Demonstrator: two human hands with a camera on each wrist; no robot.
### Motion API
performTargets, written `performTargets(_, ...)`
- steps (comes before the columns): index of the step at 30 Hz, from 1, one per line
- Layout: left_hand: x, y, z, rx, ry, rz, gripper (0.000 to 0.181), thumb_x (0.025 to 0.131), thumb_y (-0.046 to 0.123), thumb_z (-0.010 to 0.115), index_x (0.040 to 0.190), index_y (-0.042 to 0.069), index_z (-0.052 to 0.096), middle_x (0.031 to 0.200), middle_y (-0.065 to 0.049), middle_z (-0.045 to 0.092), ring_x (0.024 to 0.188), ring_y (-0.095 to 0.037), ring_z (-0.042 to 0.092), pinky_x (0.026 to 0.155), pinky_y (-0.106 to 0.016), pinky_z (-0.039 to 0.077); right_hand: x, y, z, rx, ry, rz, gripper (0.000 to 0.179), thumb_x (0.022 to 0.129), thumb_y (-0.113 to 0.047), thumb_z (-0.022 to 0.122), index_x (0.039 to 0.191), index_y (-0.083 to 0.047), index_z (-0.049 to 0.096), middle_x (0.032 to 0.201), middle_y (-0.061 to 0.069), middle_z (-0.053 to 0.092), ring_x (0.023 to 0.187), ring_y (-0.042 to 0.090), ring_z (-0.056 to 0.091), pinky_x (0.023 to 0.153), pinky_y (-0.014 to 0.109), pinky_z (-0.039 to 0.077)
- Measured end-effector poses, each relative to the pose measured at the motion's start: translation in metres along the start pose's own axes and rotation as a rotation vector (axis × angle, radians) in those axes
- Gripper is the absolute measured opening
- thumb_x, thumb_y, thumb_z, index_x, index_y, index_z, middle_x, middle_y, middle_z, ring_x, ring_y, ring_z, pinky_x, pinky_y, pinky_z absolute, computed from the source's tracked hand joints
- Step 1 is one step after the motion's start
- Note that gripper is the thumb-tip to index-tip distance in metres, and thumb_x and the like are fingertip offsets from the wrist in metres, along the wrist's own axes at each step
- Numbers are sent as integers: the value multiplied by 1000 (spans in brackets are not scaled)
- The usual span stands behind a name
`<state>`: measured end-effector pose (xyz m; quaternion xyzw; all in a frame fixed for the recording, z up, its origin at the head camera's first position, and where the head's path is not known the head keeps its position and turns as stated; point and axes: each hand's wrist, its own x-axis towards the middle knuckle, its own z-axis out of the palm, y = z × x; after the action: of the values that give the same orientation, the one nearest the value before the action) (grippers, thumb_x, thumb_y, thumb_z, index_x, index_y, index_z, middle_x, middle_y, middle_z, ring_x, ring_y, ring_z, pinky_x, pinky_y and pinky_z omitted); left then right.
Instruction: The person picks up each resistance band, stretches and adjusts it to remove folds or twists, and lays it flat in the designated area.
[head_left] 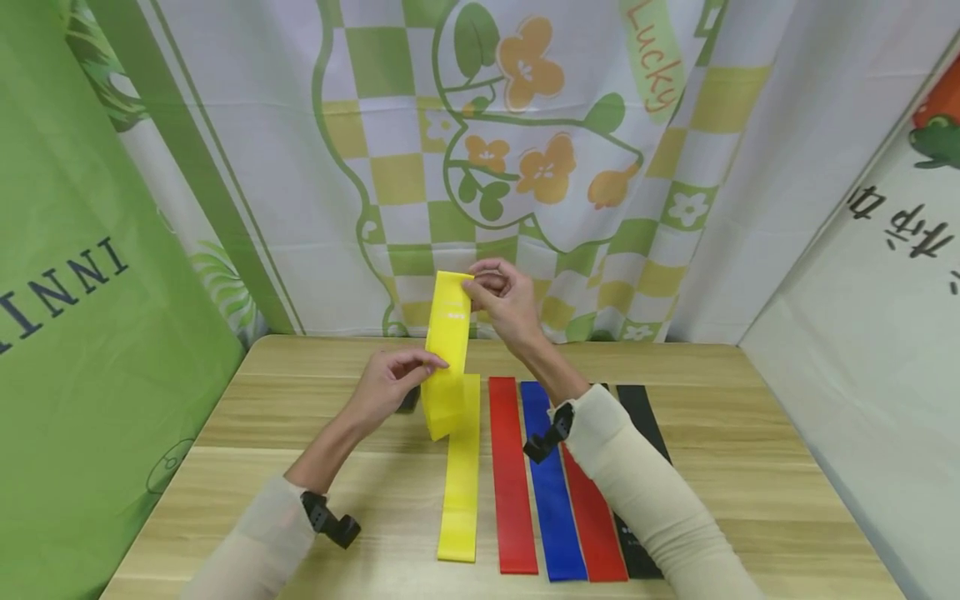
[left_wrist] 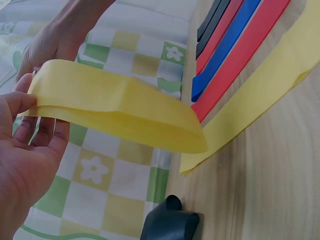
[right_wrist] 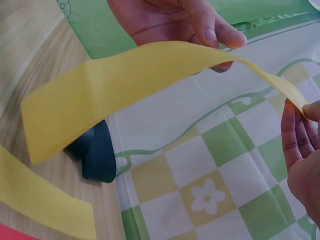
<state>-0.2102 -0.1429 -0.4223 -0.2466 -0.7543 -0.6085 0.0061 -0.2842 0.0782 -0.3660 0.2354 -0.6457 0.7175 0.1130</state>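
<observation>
A yellow resistance band loop [head_left: 452, 325] hangs above the table, its upper end raised toward the curtain. My right hand [head_left: 512, 307] pinches that upper end between thumb and fingers. Lower down, my left hand [head_left: 384, 385] pinches the band's left edge, its thumb and fingertips on either side in the left wrist view. The loop's lower end [left_wrist: 192, 140] sags free, close over a second yellow band [head_left: 461, 500] that lies flat on the wooden table [head_left: 337, 475].
Right of the flat yellow band lie a red band [head_left: 513, 483], a blue band [head_left: 557, 517], another red band [head_left: 598, 525] and black bands [head_left: 641, 417], partly under my right arm. A dark curled band [right_wrist: 100, 155] sits at the table's back edge. A patterned curtain [head_left: 397, 167] hangs behind.
</observation>
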Motion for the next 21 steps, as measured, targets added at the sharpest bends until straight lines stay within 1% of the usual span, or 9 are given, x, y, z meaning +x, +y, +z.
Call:
performTargets(2, -2, -1, 0, 14, -8, -8, 19, 106, 5, 63, 116, 2, 78, 119, -12, 76, 107, -15, 68, 92, -25, 56, -1, 1, -1, 0, -12, -19, 20, 98, 6, 70, 115, 13, 63, 85, -1, 75, 68, 13, 72, 63, 29, 62)
performTargets(3, -3, -1, 0, 23, -11, -11, 18, 106, 7, 64, 117, 4, 78, 119, -10, 76, 104, -15, 68, 89, -26, 56, -1, 2, -1, 0, -18, -29, 19, 98, 6, 70, 114, 13, 64, 85, -1, 75, 68, 13, 72, 62, 29, 62)
performTargets(5, -6, -1, 0, 34, -15, -16, 18, 105, 10, 67, 119, 6, 78, 115, -8, 75, 91, -14, 65, 79, -26, 55, -1, 3, -2, -5, -31, -44, 16, 98, 7, 70, 112, 12, 65, 85, 2, 75, 67, 14, 72, 61, 31, 63)
performTargets(8, -10, -2, -1, 23, -21, -27, 20, 101, 11, 73, 120, 7, 77, 101, -8, 72, 71, -14, 55, 62, -26, 49, -2, 5, -3, -13, -47, -56, 13, 98, 8, 70, 109, 13, 67, 86, 7, 75, 67, 14, 72, 62, 35, 64)
performTargets(11, -14, -3, -2, 9, -24, -56, 25, 97, 12, 79, 122, 9, 76, 97, -8, 68, 63, -13, 48, 55, -24, 43, -3, 7, -4, -27, -54, -51, 11, 97, 9, 69, 107, 15, 70, 89, 12, 75, 69, 14, 72, 63, 39, 65)
performTargets(14, -20, -4, -3, -8, -37, -93, 31, 94, 13, 82, 124, 10, 75, 111, -8, 70, 68, -13, 58, 59, -23, 50, -4, 9, -5, -45, -48, -36, 11, 97, 9, 69, 106, 15, 72, 92, 15, 75, 72, 13, 72, 65, 39, 65)
performTargets(16, -25, -6, -3, -19, -47, -114, 33, 93, 14, 84, 124, 10, 74, 119, -9, 70, 75, -16, 66, 64, -24, 56, -5, 11, -5, -59, -45, -18, 12, 98, 8, 69, 107, 15, 72, 94, 16, 75, 73, 12, 72, 66, 35, 65)
performTargets(18, -31, -8, -3, -32, -60, -120, 34, 92, 12, 84, 124, 8, 73, 121, -12, 70, 81, -20, 72, 70, -27, 61, -5, 13, -6, -70, -42, 1, 13, 98, 7, 69, 109, 14, 73, 96, 16, 76, 74, 12, 72, 66, 31, 64)
performTargets(21, -39, -12, -4, -47, -70, -143, 33, 91, 10, 84, 123, 7, 73, 123, -14, 70, 88, -23, 75, 73, -29, 63, -7, 17, -8, -87, -43, 33, 15, 99, 4, 70, 112, 12, 73, 97, 16, 76, 76, 12, 72, 68, 28, 64)
